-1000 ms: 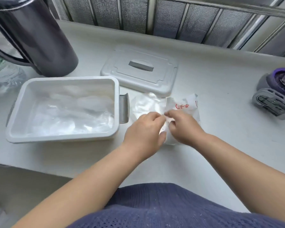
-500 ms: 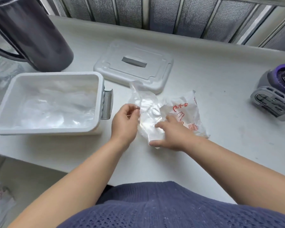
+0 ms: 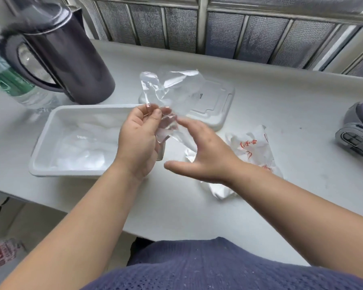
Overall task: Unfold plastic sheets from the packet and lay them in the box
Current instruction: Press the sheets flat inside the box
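My left hand (image 3: 139, 139) pinches the lower edge of a clear plastic sheet (image 3: 168, 84) between thumb and fingers and holds it up above the right end of the white box (image 3: 48, 130). My right hand (image 3: 205, 153) hovers just right of it with fingers spread and loose, its index fingertip at the sheet's lower edge. Several clear sheets (image 3: 82, 147) lie crumpled inside the box. The white packet (image 3: 252, 151) with red print lies on the table behind my right wrist, partly hidden by it.
The box's white lid (image 3: 216, 105) lies flat behind the raised sheet. A dark kettle (image 3: 69, 59) and a water bottle (image 3: 15, 86) stand at the back left. A grey and purple device (image 3: 358, 130) sits at the right edge. A window grille runs along the back.
My left hand has lifted the sheet out of the packet and up over the box's right end. My right hand has come off the packet and opened.
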